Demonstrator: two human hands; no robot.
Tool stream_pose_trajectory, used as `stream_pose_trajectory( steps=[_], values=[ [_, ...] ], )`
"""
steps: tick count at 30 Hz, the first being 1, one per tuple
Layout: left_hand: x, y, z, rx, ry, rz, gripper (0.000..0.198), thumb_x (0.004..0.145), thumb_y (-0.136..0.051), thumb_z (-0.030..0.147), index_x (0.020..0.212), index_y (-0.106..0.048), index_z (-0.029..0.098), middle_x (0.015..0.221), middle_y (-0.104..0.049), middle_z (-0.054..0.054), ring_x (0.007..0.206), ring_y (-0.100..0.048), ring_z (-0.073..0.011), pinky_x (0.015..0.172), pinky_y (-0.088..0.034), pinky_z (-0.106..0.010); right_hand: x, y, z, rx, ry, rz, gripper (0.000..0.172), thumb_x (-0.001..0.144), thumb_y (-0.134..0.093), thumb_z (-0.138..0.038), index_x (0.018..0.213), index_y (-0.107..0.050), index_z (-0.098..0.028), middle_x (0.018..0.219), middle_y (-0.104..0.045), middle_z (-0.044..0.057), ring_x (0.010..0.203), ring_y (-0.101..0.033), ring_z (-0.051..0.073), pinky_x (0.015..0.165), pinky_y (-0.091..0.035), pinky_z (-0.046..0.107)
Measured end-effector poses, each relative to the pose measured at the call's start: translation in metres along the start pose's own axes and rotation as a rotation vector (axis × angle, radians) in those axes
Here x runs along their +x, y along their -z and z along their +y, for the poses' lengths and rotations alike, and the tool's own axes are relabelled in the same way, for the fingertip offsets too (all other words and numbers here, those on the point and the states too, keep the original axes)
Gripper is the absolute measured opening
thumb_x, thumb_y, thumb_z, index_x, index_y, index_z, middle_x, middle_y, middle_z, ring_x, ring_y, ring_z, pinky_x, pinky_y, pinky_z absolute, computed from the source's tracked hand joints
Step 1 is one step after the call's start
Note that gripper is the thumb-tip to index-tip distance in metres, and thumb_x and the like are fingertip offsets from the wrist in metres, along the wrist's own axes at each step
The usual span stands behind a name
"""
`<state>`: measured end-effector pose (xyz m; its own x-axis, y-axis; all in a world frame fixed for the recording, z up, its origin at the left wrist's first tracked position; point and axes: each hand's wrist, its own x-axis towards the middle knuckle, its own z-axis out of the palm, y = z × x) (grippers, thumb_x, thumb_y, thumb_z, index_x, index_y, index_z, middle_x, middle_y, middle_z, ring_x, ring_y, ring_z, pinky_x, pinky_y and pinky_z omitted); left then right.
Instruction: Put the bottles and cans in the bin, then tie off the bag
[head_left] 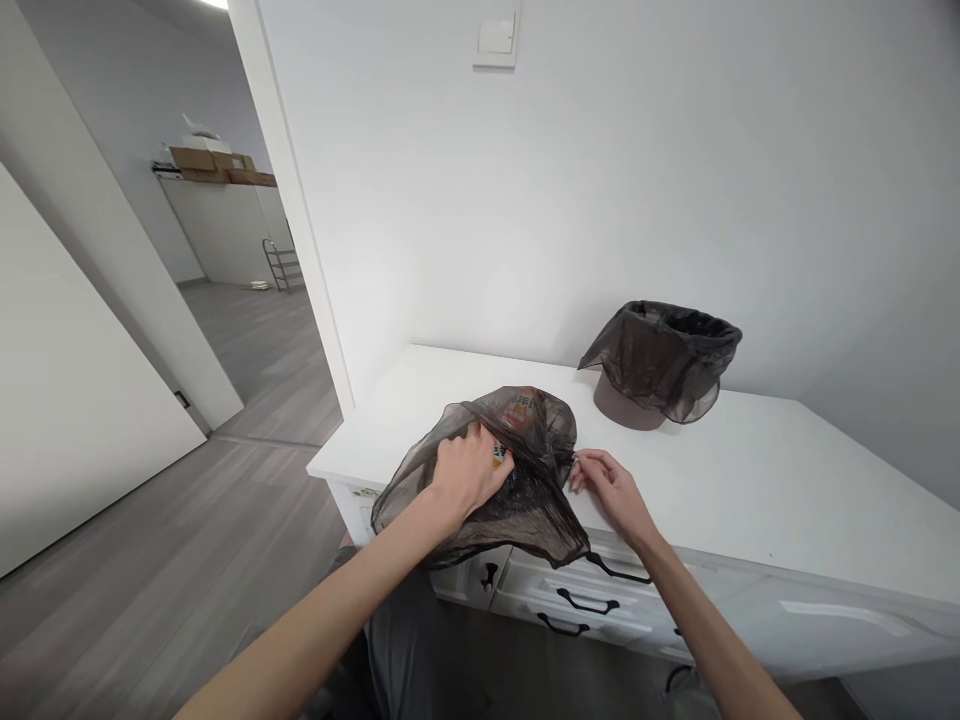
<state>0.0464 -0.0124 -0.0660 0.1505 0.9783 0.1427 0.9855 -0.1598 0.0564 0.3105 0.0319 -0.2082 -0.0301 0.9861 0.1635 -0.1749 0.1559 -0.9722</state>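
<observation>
A thin, see-through black garbage bag (536,515) lies on the white cabinet top (720,480), its loose mouth hanging over the front edge. Something with red and yellow printing shows through the film; its kind cannot be made out. My left hand (469,468) is closed on the bag's upper layer, fingers curled into the plastic. On the bag's right side, my right hand (609,490) pinches a bit of the film between thumb and fingertips. Behind it stands a small brown trash can (626,402), lined with another black bag (652,352) folded over its rim.
Below the top are white drawers with black handles (589,602). A light switch (496,38) is on the wall behind. To the left, a doorway beside a white door (67,380) shows a room with cardboard boxes (202,160) and a metal step ladder (282,264).
</observation>
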Motion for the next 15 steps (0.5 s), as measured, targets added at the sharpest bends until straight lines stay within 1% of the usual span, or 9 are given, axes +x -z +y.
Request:
stream_pose_trajectory(
  steps=[3,8,10,12,15],
  values=[
    [0.008,-0.012,0.008,0.048,-0.006,-0.011,0.050,0.103,-0.048,0.048,0.127,-0.063,0.007,0.119,-0.071,-0.024,0.100,-0.075,-0.0372,0.080,-0.055,-0.043,-0.005,-0.008,-0.002,-0.152,0.043,-0.041,0.045,0.092,-0.074,-0.062,0.109,-0.066,-0.020,0.083,-0.072,0.003,0.073,-0.066,0.019,0.074,-0.053,0.034],
    [0.002,-0.033,0.005,0.082,-0.032,-0.043,0.047,0.098,-0.062,0.048,0.121,-0.066,0.008,0.111,-0.073,-0.023,0.097,-0.075,-0.0371,0.078,-0.055,-0.042,-0.007,-0.014,-0.011,-0.164,0.047,-0.025,0.049,0.091,-0.073,-0.066,0.106,-0.065,-0.020,0.082,-0.071,0.003,0.072,-0.065,0.019,0.075,-0.053,0.035],
    [-0.004,-0.036,0.000,0.087,-0.040,-0.034,0.045,0.098,-0.062,0.047,0.121,-0.066,0.009,0.112,-0.073,-0.022,0.097,-0.075,-0.0376,0.077,-0.055,-0.042,-0.007,-0.014,-0.013,-0.164,0.049,-0.023,0.050,0.090,-0.073,-0.067,0.105,-0.065,-0.021,0.082,-0.071,0.003,0.071,-0.065,0.019,0.074,-0.053,0.035],
    [-0.014,-0.035,-0.010,0.072,-0.036,0.005,0.046,0.098,-0.061,0.047,0.126,-0.063,0.011,0.111,-0.074,-0.020,0.098,-0.074,-0.0378,0.076,-0.055,-0.043,-0.007,-0.016,-0.015,-0.163,0.050,-0.020,0.051,0.088,-0.074,-0.069,0.104,-0.065,-0.021,0.081,-0.071,0.003,0.071,-0.065,0.019,0.074,-0.053,0.036],
    [-0.038,-0.026,-0.033,-0.018,-0.044,0.109,0.064,0.095,-0.063,0.053,0.147,-0.049,0.017,0.111,-0.076,-0.016,0.097,-0.075,-0.0355,0.076,-0.055,-0.042,-0.008,-0.018,-0.018,-0.161,0.047,-0.017,0.053,0.086,-0.075,-0.070,0.104,-0.066,-0.021,0.080,-0.071,0.004,0.070,-0.065,0.019,0.073,-0.053,0.036]
  ],
)
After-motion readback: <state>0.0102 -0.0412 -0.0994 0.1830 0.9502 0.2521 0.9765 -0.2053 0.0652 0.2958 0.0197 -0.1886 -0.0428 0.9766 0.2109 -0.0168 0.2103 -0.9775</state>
